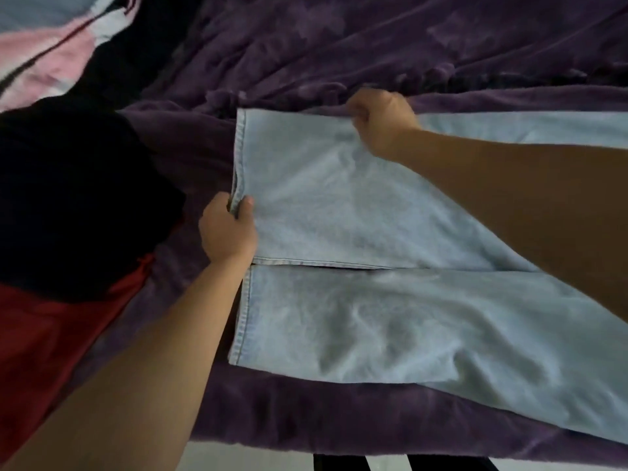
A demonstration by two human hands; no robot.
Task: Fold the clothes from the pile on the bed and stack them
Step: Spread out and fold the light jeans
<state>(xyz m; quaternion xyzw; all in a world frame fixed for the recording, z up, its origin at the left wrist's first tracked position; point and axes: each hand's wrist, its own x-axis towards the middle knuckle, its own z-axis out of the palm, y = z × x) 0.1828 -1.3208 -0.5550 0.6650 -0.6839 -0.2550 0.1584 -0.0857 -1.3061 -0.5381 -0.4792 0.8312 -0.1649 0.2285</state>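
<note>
Presently both hands pinch the far leg of the jeans [339, 205]: left hand [229, 232] at the hem, right hand [380, 122] along its edge; uneven pulling could skew the fold.

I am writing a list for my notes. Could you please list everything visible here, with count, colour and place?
jeans: one pair, light blue, spread flat on the blanket, hems towards the left
blanket: one, purple, under all the clothes
black garment: one heap, black, left side, partly over the red garment
red garment: one, red, lower left
striped cloth: one, pink and pale with dark stripes, top left corner
floor: pale, bottom edge
left hand: pinches the hem of the far jeans leg
right hand: grips the far edge of that leg
</note>
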